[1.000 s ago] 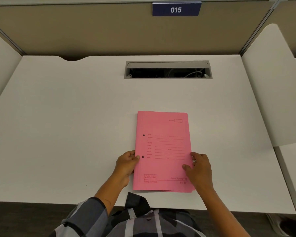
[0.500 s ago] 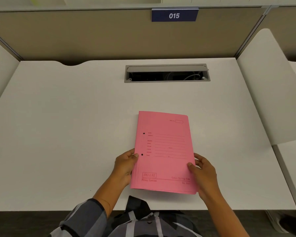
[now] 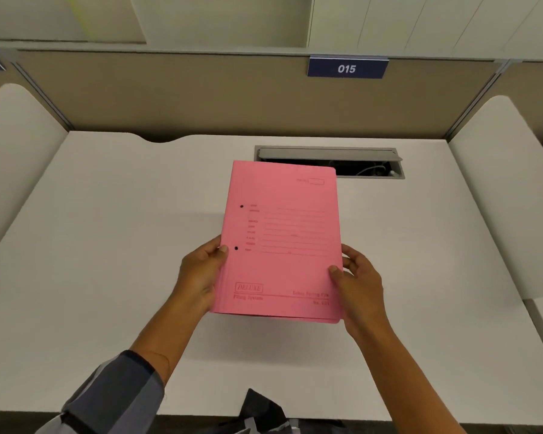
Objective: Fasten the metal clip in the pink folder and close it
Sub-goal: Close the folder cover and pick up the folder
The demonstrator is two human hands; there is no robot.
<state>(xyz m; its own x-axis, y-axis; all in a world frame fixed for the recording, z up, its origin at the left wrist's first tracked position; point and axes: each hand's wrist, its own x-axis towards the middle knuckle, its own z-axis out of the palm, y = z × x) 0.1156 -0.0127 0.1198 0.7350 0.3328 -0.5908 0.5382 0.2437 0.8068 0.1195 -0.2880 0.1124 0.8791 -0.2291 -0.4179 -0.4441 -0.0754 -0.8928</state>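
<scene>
— Head view: where is the pink folder point(image 3: 282, 242) now?
— Shut, front cover facing up, and lifted off the white worktop point(image 3: 107, 245). A second ago it lay flat near the front edge; now its far edge covers part of the grey cable slot point(image 3: 370, 164), and a shadow falls beneath its near edge.
— And the grips?
— The left hand point(image 3: 201, 274) pinches the spine side, thumb on the cover just beside the lower of the two punched holes point(image 3: 236, 248), fingers hidden underneath. The right hand point(image 3: 359, 286) clasps the opening edge, thumb on the cover near the lower right corner. Earlier that hand lay flatter on the cover.
— Is the metal clip visible?
— No, the cover hides the inside.
— Anything else changed?
— The camera tilted up: the blue "015" sign point(image 3: 347, 68) sits lower in frame, and pale panels show above the brown partition point(image 3: 201, 95). A striped sleeve point(image 3: 113, 393) covers the left forearm.
</scene>
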